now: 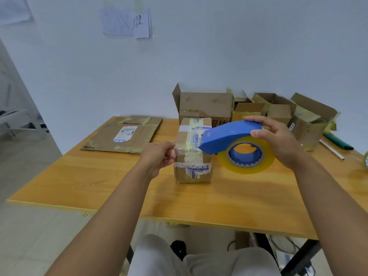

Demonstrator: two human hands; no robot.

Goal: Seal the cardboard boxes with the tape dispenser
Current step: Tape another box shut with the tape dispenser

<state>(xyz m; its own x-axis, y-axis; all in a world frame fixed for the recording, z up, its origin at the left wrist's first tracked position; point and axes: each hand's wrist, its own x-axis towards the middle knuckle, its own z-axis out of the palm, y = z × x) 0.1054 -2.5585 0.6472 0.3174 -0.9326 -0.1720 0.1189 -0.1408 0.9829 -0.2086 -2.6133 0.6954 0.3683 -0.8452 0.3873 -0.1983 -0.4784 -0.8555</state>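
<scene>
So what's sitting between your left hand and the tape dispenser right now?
In the head view, the small taped box stands between them: the left hand pinches tape at its left edge, and the blue tape dispenser in the right hand is at its right.

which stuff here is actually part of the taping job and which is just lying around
In the job: blue tape dispenser held by right hand; small taped box, left hand pinching tape at its edge; open boxes behind.

Lying about: flattened cardboard, white pen, green tool.

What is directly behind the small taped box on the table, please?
Behind the small box stands a larger cardboard box with an open flap, against the wall. The small box and the dispenser cover its lower front, so whether the two boxes touch cannot be seen.
</scene>
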